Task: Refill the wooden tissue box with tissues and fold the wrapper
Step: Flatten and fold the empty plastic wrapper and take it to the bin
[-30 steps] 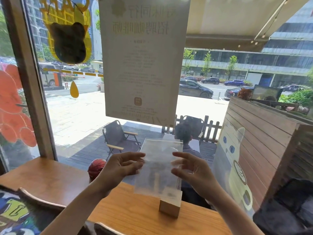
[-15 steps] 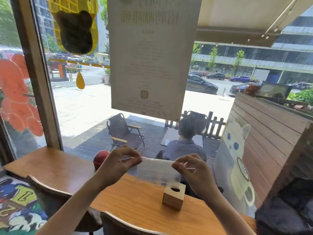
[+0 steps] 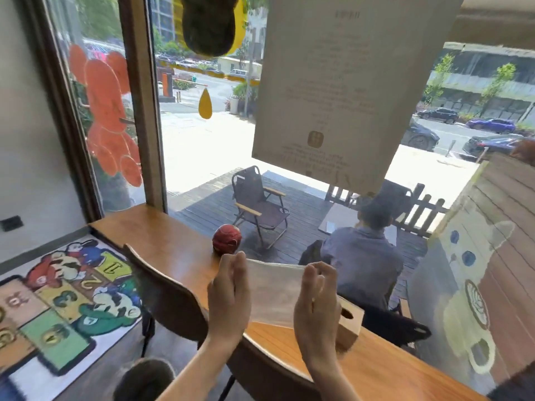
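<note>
A clear plastic wrapper [image 3: 273, 292] is stretched flat between my two hands above the wooden counter [image 3: 162, 241]. My left hand [image 3: 230, 296] pinches its left edge and my right hand [image 3: 317, 308] pinches its right edge. The small wooden tissue box [image 3: 348, 325] stands on the counter just right of my right hand, partly hidden behind it, with a dark oval slot in its top. No tissue shows in the slot.
A red ball [image 3: 227, 238] rests on the counter by the window. A wooden chair back [image 3: 165, 296] is below my left arm. Beyond the glass a person [image 3: 364, 256] sits outside. A wooden slatted wall [image 3: 492, 256] rises on the right.
The wrapper has gone from hanging upright to folded shorter and held flat and low over the counter. My view has tilted down and turned left, so the box now lies right of my hands.
</note>
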